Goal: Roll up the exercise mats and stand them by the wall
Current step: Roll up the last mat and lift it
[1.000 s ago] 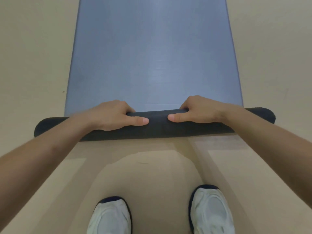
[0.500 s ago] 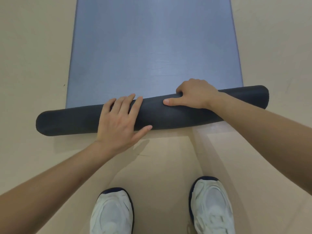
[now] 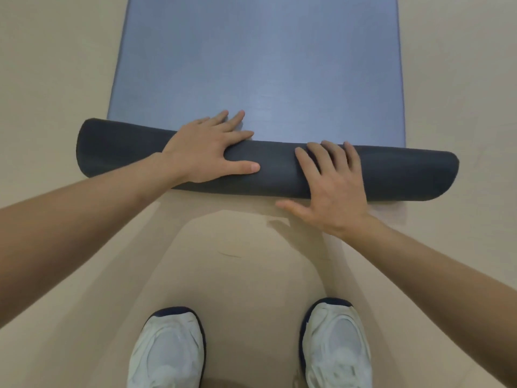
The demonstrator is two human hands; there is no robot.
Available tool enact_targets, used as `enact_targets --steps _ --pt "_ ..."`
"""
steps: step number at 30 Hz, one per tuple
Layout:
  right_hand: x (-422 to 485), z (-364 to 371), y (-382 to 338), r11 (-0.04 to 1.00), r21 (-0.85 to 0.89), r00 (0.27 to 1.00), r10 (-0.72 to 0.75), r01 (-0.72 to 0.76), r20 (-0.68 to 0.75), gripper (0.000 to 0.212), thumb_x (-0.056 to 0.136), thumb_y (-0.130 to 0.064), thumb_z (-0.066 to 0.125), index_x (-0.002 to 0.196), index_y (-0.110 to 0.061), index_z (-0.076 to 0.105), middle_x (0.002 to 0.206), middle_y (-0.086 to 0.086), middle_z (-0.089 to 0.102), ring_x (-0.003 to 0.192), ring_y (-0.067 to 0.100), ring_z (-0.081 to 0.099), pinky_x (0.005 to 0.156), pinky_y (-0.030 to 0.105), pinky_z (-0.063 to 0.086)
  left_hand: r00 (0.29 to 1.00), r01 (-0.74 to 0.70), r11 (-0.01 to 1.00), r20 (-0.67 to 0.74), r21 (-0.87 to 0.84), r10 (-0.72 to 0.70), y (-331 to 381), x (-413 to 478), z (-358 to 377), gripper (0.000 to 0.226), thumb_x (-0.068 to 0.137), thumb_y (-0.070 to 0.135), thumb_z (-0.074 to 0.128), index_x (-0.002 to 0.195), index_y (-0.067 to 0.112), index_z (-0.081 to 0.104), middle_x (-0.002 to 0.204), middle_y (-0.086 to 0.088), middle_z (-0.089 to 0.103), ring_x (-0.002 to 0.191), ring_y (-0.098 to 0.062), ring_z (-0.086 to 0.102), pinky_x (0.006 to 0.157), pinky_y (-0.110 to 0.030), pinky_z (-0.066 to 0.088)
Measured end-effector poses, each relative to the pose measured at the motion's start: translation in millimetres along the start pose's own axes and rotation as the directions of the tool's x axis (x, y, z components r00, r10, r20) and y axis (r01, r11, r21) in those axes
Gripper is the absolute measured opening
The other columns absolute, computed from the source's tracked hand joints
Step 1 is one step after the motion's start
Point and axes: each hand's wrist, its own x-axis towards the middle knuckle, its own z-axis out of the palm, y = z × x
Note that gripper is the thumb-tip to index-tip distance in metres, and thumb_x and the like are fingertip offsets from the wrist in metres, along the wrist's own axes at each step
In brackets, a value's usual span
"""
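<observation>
The blue foam exercise mat (image 3: 251, 65) lies on the beige floor (image 3: 56, 79), its dark grey rolled end (image 3: 391, 175) thicker and farther along than before. The hands have swapped: the left hand (image 3: 207, 149) reaches over the rolled end, the right hand (image 3: 333, 189) pushes its near side, fingers (image 3: 307, 165) straight, gripping nothing. Much remains flat.

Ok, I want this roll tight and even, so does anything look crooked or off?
Yes: the dark roll sits slanted across the blue mat, its left end farther from the shoes than its right, so it may be winding unevenly, though the wide lens could exaggerate this. Left hand and right hand press flat on it.
</observation>
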Motion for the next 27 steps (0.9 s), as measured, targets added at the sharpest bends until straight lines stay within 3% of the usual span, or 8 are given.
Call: enact_targets --steps 4,7,9,12,16,21,24,27 --pt "13 11 9 0.998 -0.016 0.996 -0.068 0.067 -0.063 0.095 0.083 -0.086 0.051 0.133 -0.006 0.06 0.128 0.016 0.062 0.115 0.04 0.057 0.109 0.057 0.038 0.998 0.0 1.0 -0.063 0.016 0.001 0 -1 -2 0.095 0.082 0.09 0.016 0.154 0.034 0.044 0.17 0.007 0.026 0.154 -0.021 0.028 0.115 -0.045 0.031" --pt "30 9 16 0.995 0.039 0.995 -0.093 0.094 -0.036 0.091 0.083 -0.087 0.05 0.128 -0.009 0.063 0.116 0.011 0.066 0.102 0.036 0.06 0.099 0.05 0.046 0.964 0.029 0.999 -0.263 -0.029 -0.035 1 -5 -1 0.077 0.091 0.076 0.03 0.136 0.025 0.065 0.151 0.002 0.056 0.133 -0.027 0.053 0.104 -0.044 0.04" --pt "40 1 22 0.996 0.08 0.997 -0.054 0.049 0.061 0.09 0.081 -0.09 0.044 0.129 -0.017 0.062 0.115 0.005 0.065 0.103 0.03 0.059 0.094 0.045 0.047 0.903 0.007 1.0 -0.428 -0.031 -0.019 6 -14 3 0.064 0.094 0.066 0.04 0.126 0.019 0.07 0.135 0.0 0.068 0.121 -0.029 0.061 0.096 -0.044 0.043" --pt "67 -17 35 0.975 0.209 0.958 0.009 -0.071 0.286 0.087 0.076 -0.093 0.041 0.135 -0.032 0.056 0.119 -0.007 0.06 0.11 0.02 0.054 0.085 0.039 0.043 0.822 0.025 0.999 -0.569 0.035 -0.001 20 -29 13 0.057 0.096 0.057 0.051 0.133 0.015 0.065 0.137 -0.005 0.066 0.129 -0.032 0.057 0.101 -0.047 0.04" --pt "98 -24 52 0.92 0.354 0.896 -0.007 -0.168 0.444 0.067 0.079 -0.089 0.05 0.125 -0.042 0.059 0.113 -0.018 0.063 0.107 0.013 0.058 0.088 0.037 0.042 0.813 0.083 0.987 -0.582 0.14 0.014 26 -30 22 0.072 0.097 0.064 0.047 0.145 0.011 0.055 0.147 -0.01 0.058 0.135 -0.036 0.052 0.114 -0.052 0.034" --pt "120 -28 59 0.862 0.428 0.843 0.0 -0.273 0.538 0.069 0.079 -0.088 0.052 0.129 -0.042 0.061 0.121 -0.018 0.065 0.114 0.013 0.059 0.093 0.036 0.045 0.834 0.087 0.97 -0.548 0.227 0.054 13 -3 9 0.079 0.096 0.076 0.038 0.14 0.015 0.059 0.132 -0.007 0.066 0.114 -0.031 0.061 0.102 -0.046 0.04" --pt "129 -34 61 0.915 0.318 0.891 0.087 -0.248 0.445 0.088 0.076 -0.091 0.05 0.146 -0.038 0.051 0.146 -0.01 0.053 0.135 0.019 0.042 0.107 0.042 0.036 0.839 0.097 0.97 -0.542 0.224 0.041 7 10 -3 0.078 0.095 0.08 0.034 0.132 0.018 0.063 0.117 -0.005 0.071 0.1 -0.031 0.065 0.093 -0.043 0.043" --pt "123 -39 53 0.943 0.257 0.975 0.187 -0.213 0.124 0.086 0.08 -0.088 0.046 0.141 -0.029 0.058 0.138 -0.003 0.059 0.128 0.025 0.049 0.107 0.043 0.035 0.859 0.124 0.971 -0.511 0.205 -0.002 4 22 -18 0.079 0.092 0.083 0.027 0.126 0.023 0.064 0.104 -0.003 0.072 0.091 -0.03 0.065 0.082 -0.041 0.044"
